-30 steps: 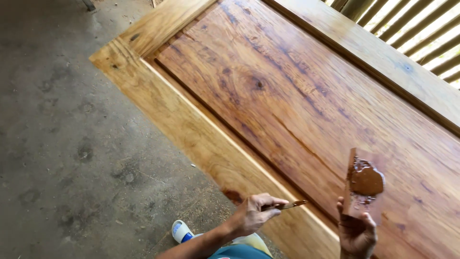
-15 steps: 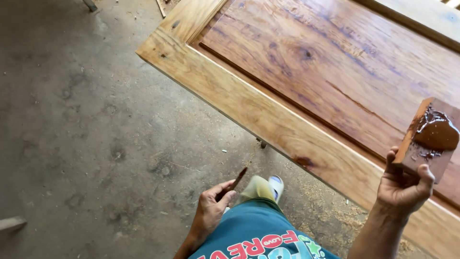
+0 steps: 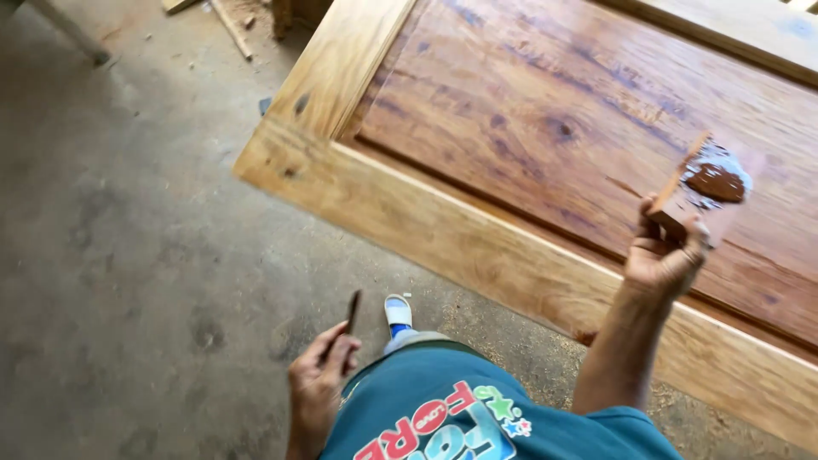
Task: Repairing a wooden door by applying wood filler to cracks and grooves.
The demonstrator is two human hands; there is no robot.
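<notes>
A large wooden door [image 3: 545, 128] lies flat, its centre panel dark and glossy, its frame rails paler. My right hand [image 3: 666, 252] is raised over the lower rail and grips a small wooden block [image 3: 700, 189] that carries a dab of brown putty on top. Down beside my hip, over the floor, my left hand [image 3: 319, 379] pinches a thin dark putty blade [image 3: 351, 312] that points away from me. Neither hand touches the door.
Grey concrete floor [image 3: 128, 255] with sawdust spreads to the left. Wood scraps [image 3: 230, 25] lie at the top left near a leg under the door. My foot in a white and blue sandal [image 3: 397, 312] stands by the door's near edge.
The view has swung left and back, so the door corner now sits centre. My left hand with the blade dropped from the door's rail to my side; the block stays raised.
</notes>
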